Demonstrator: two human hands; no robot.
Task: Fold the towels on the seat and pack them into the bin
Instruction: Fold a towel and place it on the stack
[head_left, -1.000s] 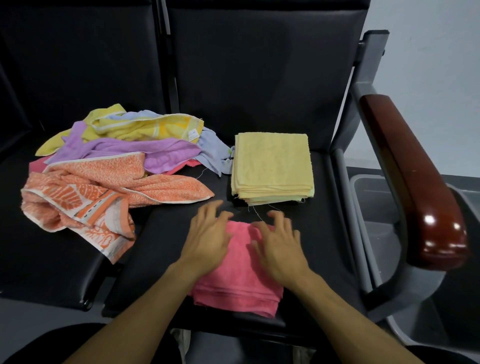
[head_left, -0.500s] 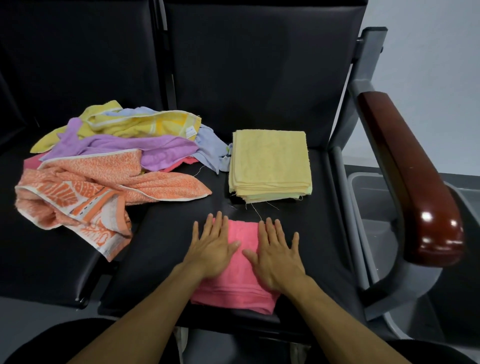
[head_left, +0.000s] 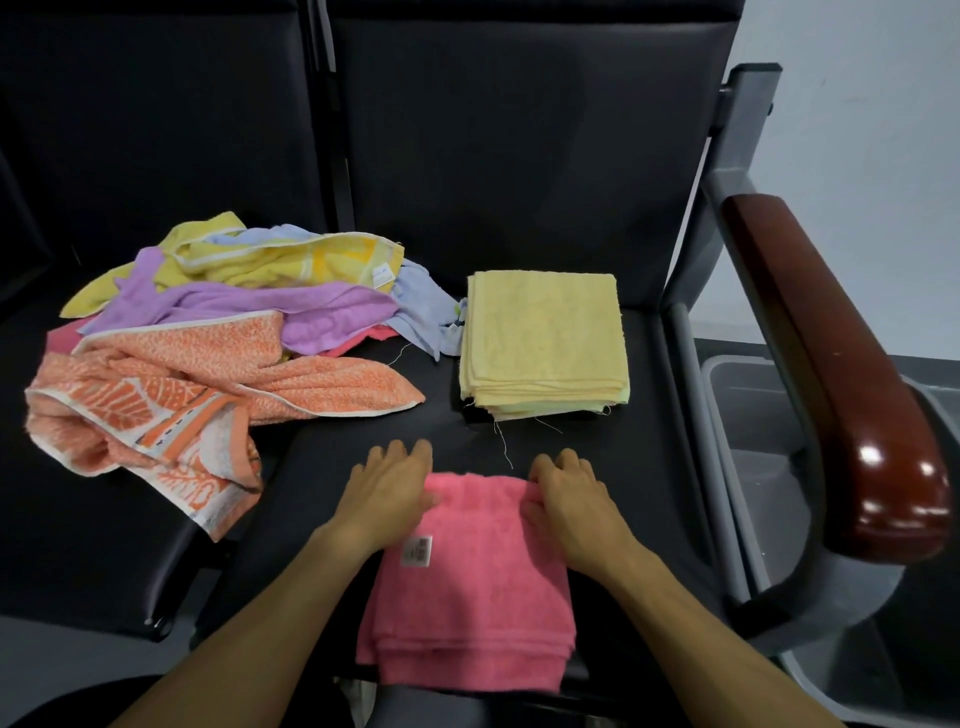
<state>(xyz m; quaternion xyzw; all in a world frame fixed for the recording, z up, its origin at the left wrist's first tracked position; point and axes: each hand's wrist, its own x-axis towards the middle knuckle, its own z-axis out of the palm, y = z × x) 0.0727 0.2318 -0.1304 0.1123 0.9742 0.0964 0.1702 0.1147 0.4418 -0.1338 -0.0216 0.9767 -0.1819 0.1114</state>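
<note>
Here, fold step in hand: pink towel (head_left: 470, 587) at seat front edge. Left hand (head_left: 392, 493) lies flat on far-left corner; right hand (head_left: 571, 499) curls on far-right corner, apparently pinching the edge. Likely next: another fold, or lift. Beyond: folded yellow stack (head_left: 543, 338), unfolded heap (head_left: 218, 343); grey bin (head_left: 753, 415) at right.
</note>
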